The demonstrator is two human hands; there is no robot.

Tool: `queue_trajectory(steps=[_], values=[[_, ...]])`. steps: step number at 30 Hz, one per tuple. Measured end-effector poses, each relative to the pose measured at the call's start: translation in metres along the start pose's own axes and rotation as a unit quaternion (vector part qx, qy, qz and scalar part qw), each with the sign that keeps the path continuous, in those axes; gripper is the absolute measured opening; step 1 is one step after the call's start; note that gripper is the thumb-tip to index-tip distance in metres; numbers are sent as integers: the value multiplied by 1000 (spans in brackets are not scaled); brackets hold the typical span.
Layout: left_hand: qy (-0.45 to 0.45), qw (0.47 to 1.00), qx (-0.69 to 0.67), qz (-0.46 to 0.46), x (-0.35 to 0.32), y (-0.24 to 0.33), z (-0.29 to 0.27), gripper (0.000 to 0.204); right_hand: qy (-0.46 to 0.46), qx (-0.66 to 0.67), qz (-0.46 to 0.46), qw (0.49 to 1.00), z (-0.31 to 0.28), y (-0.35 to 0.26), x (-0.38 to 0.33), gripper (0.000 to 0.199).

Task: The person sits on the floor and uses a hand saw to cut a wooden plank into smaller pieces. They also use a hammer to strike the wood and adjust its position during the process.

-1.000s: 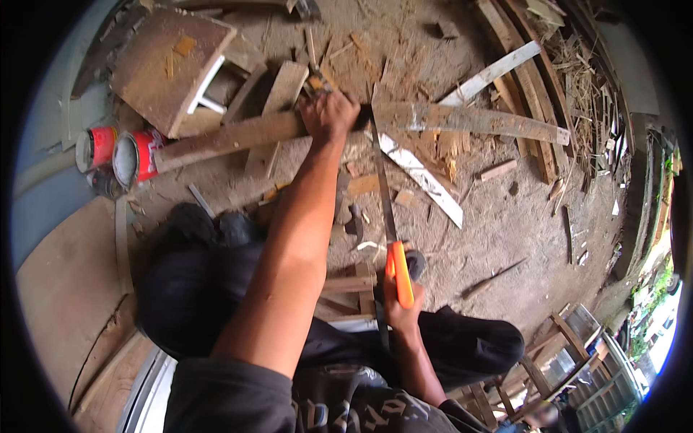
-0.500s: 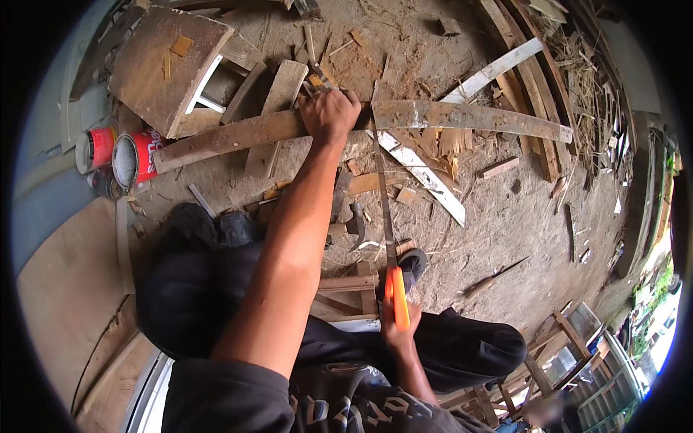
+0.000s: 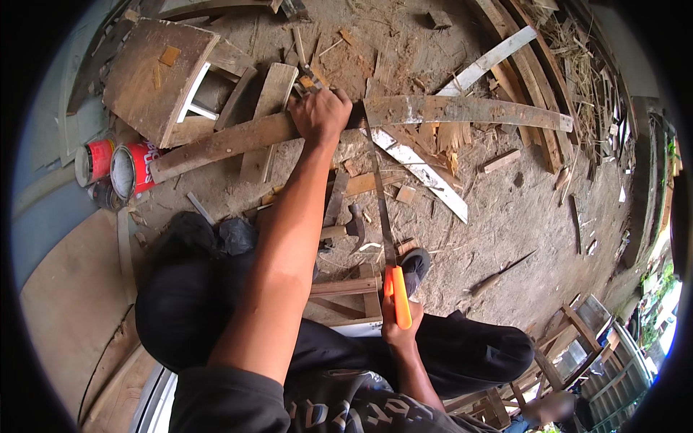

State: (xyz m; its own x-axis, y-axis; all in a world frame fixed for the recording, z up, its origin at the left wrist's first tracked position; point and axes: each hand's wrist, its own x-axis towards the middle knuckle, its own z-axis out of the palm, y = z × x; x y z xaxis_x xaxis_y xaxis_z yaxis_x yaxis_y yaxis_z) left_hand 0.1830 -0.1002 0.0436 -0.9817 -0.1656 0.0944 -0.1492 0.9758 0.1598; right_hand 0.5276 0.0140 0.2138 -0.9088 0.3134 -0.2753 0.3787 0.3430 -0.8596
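Observation:
A long, worn wooden plank [image 3: 469,110] runs across the upper middle of the head view. My left hand [image 3: 321,115] is closed over it, just left of where the saw meets the wood. In my right hand [image 3: 401,325], near my knee, is the orange handle of a handsaw [image 3: 382,202]. Its thin blade reaches up and away, with the far end against the plank just right of my left hand. How deep the teeth sit in the wood, I cannot tell. Another short board [image 3: 260,159] passes beneath the plank on the left.
A hammer [image 3: 354,227] lies below the plank, near my foot [image 3: 413,267]. Red cans [image 3: 133,169] stand at left beside a brown board [image 3: 155,79]. A white strip [image 3: 426,177], a pointed tool with a wooden handle [image 3: 502,274] and scraps litter the dirt floor. Another person [image 3: 552,408] is at lower right.
The whole view has shifted slightly, and the plank's left end sits a little lower. Both hands keep their hold, with the saw still across the plank.

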Motion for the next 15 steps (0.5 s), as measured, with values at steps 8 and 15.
queue_trajectory(steps=[8,15], values=[[-91,996,-12,22,-11,1,-11,24,29,68,-13,997,93,-6,197,20],[-70,997,-37,-3,-3,2,-10,24,-40,152,-65,985,76,26,196,23]])
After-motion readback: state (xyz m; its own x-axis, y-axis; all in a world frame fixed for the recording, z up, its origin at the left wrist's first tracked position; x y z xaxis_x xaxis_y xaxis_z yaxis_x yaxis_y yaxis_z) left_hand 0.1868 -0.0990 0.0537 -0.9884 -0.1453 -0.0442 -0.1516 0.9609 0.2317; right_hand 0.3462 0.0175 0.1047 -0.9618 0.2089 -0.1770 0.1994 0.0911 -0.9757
